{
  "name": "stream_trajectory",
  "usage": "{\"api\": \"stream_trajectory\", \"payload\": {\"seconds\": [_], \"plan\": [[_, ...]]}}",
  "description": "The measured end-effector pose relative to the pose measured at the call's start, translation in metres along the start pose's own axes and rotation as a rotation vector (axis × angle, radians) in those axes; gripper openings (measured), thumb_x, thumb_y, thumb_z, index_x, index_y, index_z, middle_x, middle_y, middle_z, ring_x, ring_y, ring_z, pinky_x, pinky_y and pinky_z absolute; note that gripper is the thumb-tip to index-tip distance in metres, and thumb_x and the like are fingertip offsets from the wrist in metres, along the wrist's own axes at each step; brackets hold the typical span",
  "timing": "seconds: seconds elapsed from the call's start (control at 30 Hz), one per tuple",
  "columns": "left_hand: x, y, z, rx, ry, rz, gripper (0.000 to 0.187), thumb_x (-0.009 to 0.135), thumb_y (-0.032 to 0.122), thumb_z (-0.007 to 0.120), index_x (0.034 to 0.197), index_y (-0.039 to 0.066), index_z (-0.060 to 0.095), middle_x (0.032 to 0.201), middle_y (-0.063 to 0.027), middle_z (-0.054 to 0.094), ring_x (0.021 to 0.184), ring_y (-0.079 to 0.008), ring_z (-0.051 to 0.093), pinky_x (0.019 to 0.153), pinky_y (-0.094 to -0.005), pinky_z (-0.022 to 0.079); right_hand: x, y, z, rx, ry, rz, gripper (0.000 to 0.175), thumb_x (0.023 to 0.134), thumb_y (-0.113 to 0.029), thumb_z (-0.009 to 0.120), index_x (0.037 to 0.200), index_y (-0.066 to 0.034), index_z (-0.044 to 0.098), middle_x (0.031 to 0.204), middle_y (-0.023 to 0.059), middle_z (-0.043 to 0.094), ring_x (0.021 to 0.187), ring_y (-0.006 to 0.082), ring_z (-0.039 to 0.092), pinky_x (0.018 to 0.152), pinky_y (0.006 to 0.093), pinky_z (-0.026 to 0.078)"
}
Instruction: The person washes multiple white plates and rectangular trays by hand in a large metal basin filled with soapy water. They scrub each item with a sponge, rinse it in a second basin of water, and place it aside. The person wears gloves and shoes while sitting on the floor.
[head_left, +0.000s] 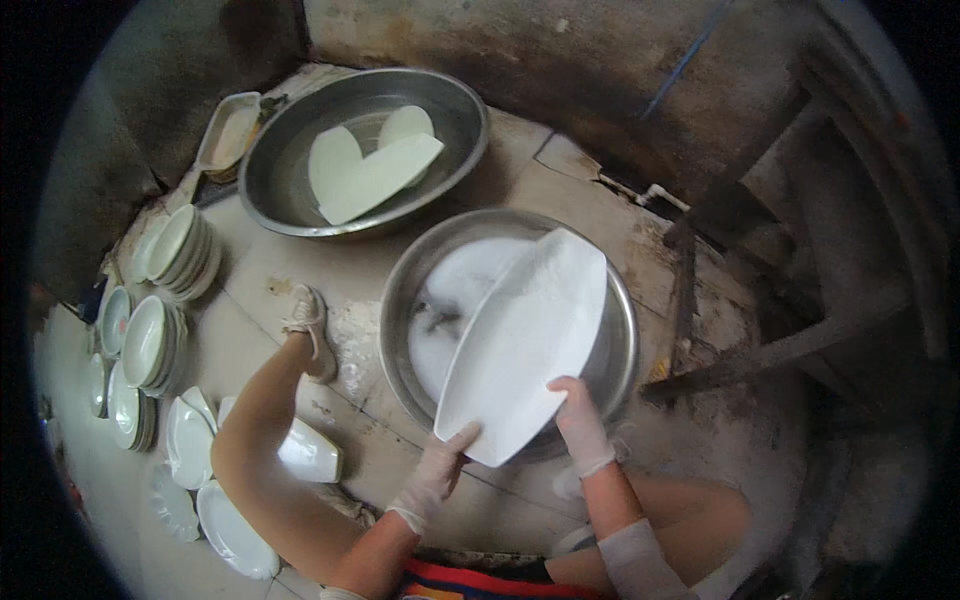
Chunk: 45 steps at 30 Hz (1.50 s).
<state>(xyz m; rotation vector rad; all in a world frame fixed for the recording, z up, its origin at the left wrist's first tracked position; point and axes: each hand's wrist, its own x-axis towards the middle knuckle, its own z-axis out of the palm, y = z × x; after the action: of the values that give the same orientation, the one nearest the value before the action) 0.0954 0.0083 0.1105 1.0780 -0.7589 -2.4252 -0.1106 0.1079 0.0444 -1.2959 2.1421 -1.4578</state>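
Note:
A long white leaf-shaped serving plate (525, 345) is tilted over a round metal basin (631, 352) that holds white suds (476, 270). My left hand (442, 465), in a thin whitish glove, grips the plate's near end with the thumb on top. My right hand (581, 424), gloved alike, holds its right edge. The fingers of both hands are partly hidden under the plate. Behind, a larger metal basin (360, 229) contains several pale plates (379, 176), some with pointed ends.
Stacks of white bowls and oval plates (146, 341) stand on the tiled floor at left, with more dishes (240, 529) beside my bent leg. A rectangular dish (229, 131) lies near the back wall. A dark frame (742, 356) stands at right.

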Motion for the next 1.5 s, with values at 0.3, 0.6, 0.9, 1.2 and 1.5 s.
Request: {"api": "stream_trajectory", "payload": {"seconds": [0.3, 0.6, 0.9, 1.2, 1.5], "plan": [[0.004, 0.072, -0.002, -0.108, 0.165, 0.080, 0.046, 0.074, 0.000, 0.065, 0.117, -0.001, 0.049, 0.109, -0.0123, 0.058, 0.102, -0.0228, 0.058, 0.092, -0.0345, 0.047, 0.063, -0.052, 0.029, 1.321, -0.076, 0.800, 0.045, 0.089, -0.040, 0.055, 0.121, -0.0088, 0.049, 0.113, 0.0073, 0.057, 0.105, 0.0215, 0.053, 0.090, 0.0380, 0.045], [0.075, 0.198, -0.044, 0.038, -0.034, 0.508, 0.049, 0.078, 0.001, 0.057, 0.124, -0.002, 0.041, 0.117, -0.0133, 0.052, 0.108, -0.0254, 0.053, 0.094, -0.0383, 0.045, 0.001, -0.039, 0.100, -0.401, -0.741, 0.235, 0.081, 0.078, -0.050, 0.061, 0.136, -0.0008, 0.033, 0.128, 0.0197, 0.046, 0.110, 0.0346, 0.050, 0.093, 0.0404, 0.041], [0.214, 0.303, -0.093, 0.079, 0.201, 0.485, 0.042, 0.083, 0.006, 0.052, 0.120, -0.008, 0.040, 0.112, -0.0199, 0.052, 0.099, -0.0285, 0.058, 0.087, -0.0375, 0.053, -0.028, -0.038, 0.107, -0.525, -0.805, -0.081, 0.066, 0.082, -0.038, 0.057, 0.131, 0.0021, 0.037, 0.126, 0.0184, 0.044, 0.114, 0.0368, 0.042, 0.093, 0.0462, 0.037], [0.311, 0.319, -0.144, -0.058, 0.141, 0.437, 0.044, 0.079, -0.001, 0.044, 0.121, -0.011, 0.034, 0.115, -0.0247, 0.049, 0.102, -0.0389, 0.056, 0.082, -0.0512, 0.054, -0.065, -0.016, 0.128, -0.461, -0.687, -0.038, 0.073, 0.079, -0.035, 0.063, 0.137, -0.0047, 0.032, 0.137, 0.0195, 0.034, 0.126, 0.0399, 0.032, 0.104, 0.0546, 0.024], [0.349, 0.333, -0.240, -0.085, 0.418, 0.321, 0.043, 0.081, 0.000, 0.050, 0.123, -0.004, 0.039, 0.115, -0.0193, 0.052, 0.099, -0.0340, 0.058, 0.080, -0.0487, 0.055, -0.079, -0.013, 0.121, -0.468, -0.656, -0.224, 0.067, 0.082, -0.032, 0.060, 0.135, -0.0009, 0.034, 0.135, 0.0221, 0.035, 0.125, 0.0412, 0.032, 0.101, 0.0571, 0.026]]}}
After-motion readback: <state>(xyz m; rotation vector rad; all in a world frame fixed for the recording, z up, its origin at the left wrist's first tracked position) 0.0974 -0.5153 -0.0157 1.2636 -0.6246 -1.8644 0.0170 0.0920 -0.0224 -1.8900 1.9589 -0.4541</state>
